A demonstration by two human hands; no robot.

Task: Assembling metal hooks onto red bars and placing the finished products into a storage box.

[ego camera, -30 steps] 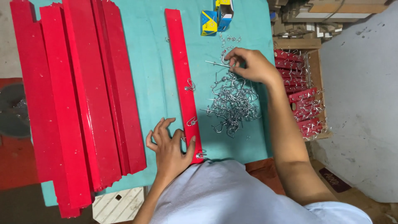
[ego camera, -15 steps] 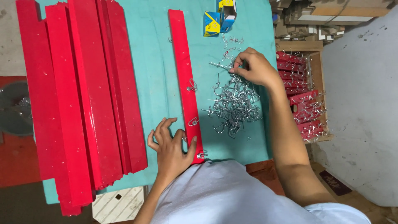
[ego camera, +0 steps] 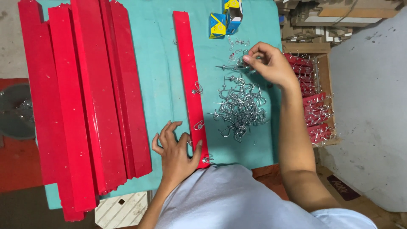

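Against the earlier view, the right hand (ego camera: 271, 63) has lifted off the top of the pile of metal screw hooks (ego camera: 241, 111) and now sits just beyond the pile's far edge, its fingertips pinched on a single screw hook (ego camera: 231, 66). A second ago that hand was down among the hooks; now the pile lies uncovered, on the near side of the hand. The left hand (ego camera: 176, 150) has not moved: it lies flat with fingers spread and relaxed, gripping nothing, the thumb resting against the near end of the single red wooden bar (ego camera: 190, 85).

The pinched hook lies roughly crosswise to the bar, its pointed screw end aimed toward the bar and its curved end hidden in the fingers. The bar itself runs lengthwise away from the person on the teal table cover (ego camera: 161, 76), with the hook pile just to its right. Three hooks already stand along the bar's right edge.

Well to the left of the bar lies a stack of long red bars (ego camera: 80, 97), parallel to it. Past the bar's far end sit small blue and yellow boxes (ego camera: 227, 17). Right of the pile, off the table edge, a wooden crate (ego camera: 324, 63) holds finished red pieces with hooks.
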